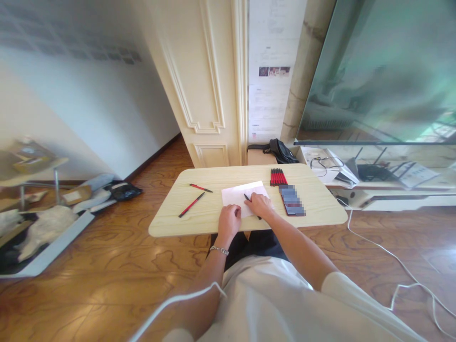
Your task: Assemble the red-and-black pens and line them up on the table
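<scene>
A white sheet of paper (pixel 233 195) lies on the small light-wood table (pixel 171 221). Over its right part is my right hand (pixel 261 205), closed around a dark pen (pixel 246 196); one end pokes out past the fingers and the other shows below the hand. My left hand (pixel 230 219) rests at the paper's lower left edge with its fingers curled together. Whatever it may pinch is hidden. To the left, a red-and-black pen (pixel 191 205) lies slanted, and a second red-and-black pen (pixel 201 187) is behind it.
Several red-and-black pens (pixel 278 177) lie side by side at the table's back right. In front of them is a dark, pixelated flat item (pixel 292 201). A black bag (pixel 281 151) sits behind the table. White cable (pixel 383 251) trails across the floor at right.
</scene>
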Demonstrator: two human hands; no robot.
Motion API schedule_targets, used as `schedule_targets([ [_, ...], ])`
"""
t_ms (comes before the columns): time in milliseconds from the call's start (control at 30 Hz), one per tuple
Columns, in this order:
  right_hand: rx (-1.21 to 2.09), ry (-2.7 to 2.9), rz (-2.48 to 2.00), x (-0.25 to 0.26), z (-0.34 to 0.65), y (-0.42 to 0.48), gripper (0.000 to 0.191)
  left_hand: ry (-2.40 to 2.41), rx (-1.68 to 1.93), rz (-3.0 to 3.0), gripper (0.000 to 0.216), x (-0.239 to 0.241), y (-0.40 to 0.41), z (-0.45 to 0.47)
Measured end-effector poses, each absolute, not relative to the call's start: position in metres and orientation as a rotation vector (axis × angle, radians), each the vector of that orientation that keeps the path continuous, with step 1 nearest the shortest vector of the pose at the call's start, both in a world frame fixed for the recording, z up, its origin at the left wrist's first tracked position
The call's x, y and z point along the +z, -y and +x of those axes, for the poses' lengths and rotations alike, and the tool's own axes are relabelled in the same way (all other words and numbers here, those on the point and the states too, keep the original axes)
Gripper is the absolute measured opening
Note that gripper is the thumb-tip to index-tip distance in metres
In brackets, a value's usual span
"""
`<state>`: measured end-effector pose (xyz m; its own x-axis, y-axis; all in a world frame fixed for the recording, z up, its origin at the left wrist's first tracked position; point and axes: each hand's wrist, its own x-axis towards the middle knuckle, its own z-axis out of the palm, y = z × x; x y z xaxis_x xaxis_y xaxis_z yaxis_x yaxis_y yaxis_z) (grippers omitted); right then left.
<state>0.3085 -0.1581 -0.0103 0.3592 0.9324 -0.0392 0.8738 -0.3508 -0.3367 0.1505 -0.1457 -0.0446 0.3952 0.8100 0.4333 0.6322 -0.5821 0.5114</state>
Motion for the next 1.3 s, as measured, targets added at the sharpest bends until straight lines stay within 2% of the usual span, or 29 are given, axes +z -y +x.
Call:
schedule_targets([
  [167,0.396,1.582,-2.240,-0.012,0.318,0.155,0.037,-1.297,0.873,2.397,0.014,-0.037,0.146,0.149],
  [300,0.580,1.510,-1.943,-0.012,0.325,0.159,0.038,-1.258,0.888,2.309,0.015,-0.021,0.148,0.148],
  [433,0.856,1.263,-1.521,-0.010,0.313,0.175,0.039,-1.091,1.024,2.012,0.026,-0.008,0.159,0.155],
  [600,1.074,1.011,-1.217,-0.009,0.291,0.193,0.044,-0.816,0.990,1.480,0.042,-0.011,0.174,0.172],
  [767,0.951,0.988,-1.207,-0.005,0.293,0.194,0.041,-0.807,1.033,1.138,0.042,-0.023,0.184,0.181],
  [967,0.796,0.969,-1.280,0.004,0.293,0.191,0.038,-0.850,1.071,1.194,0.037,-0.027,0.192,0.187],
  [1167,0.902,0.874,-1.253,-0.005,0.284,0.191,0.041,-0.809,1.045,1.128,0.039,-0.028,0.201,0.190],
  [1300,1.130,0.823,-1.114,-0.008,0.289,0.192,0.041,-0.720,0.961,0.887,0.039,-0.027,0.205,0.192],
])
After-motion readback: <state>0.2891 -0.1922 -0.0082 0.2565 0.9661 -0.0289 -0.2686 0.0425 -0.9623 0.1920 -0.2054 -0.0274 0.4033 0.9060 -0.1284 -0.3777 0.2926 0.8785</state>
